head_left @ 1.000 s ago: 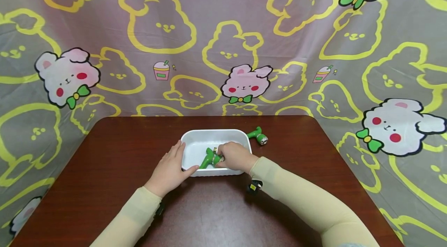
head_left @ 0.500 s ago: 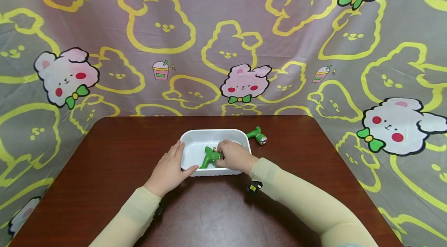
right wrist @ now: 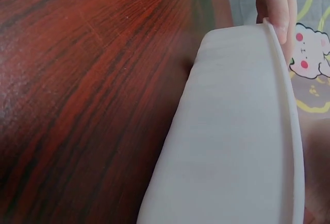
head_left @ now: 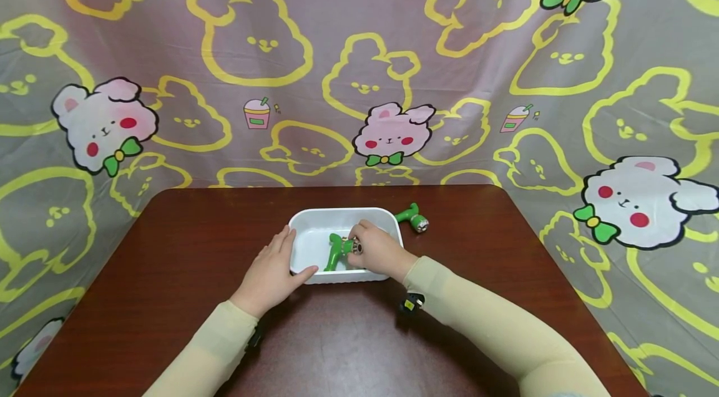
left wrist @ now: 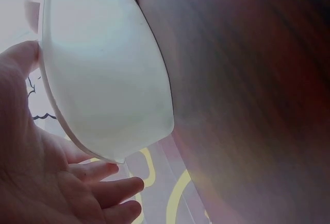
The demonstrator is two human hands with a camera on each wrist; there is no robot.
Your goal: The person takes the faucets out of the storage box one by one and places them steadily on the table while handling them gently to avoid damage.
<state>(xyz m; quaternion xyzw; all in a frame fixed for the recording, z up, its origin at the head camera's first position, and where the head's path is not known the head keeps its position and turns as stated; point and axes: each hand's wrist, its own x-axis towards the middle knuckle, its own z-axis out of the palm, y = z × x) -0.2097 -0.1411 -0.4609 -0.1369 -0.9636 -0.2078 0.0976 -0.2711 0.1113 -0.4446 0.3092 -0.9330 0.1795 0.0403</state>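
A white plastic basin (head_left: pixel 306 213) sits on the table. Inside it is a green, branching fitting (head_left: pixel 335 252) with a metallic round end, like a small tap or pipe piece. My right hand (head_left: pixel 377 251) reaches over the front rim and grips this fitting near its metallic end, partly covering it. My left hand (head_left: pixel 268 272) rests against the basin's left end, thumb over the front rim and fingers extended along the side. In the left wrist view the basin's outer wall (left wrist: pixel 108 80) lies beside that hand's fingers (left wrist: pixel 116 190).
A second green fitting (head_left: pixel 417 220) with a silvery end lies on the table just beyond the basin's right back corner. The dark red-brown wooden table (head_left: pixel 191 241) has a patterned cloth (head_left: pixel 303 103) hanging behind it and at both sides.
The green fitting has turned slightly in my right hand, its metallic end now more toward the viewer. My left hand stays at the basin.
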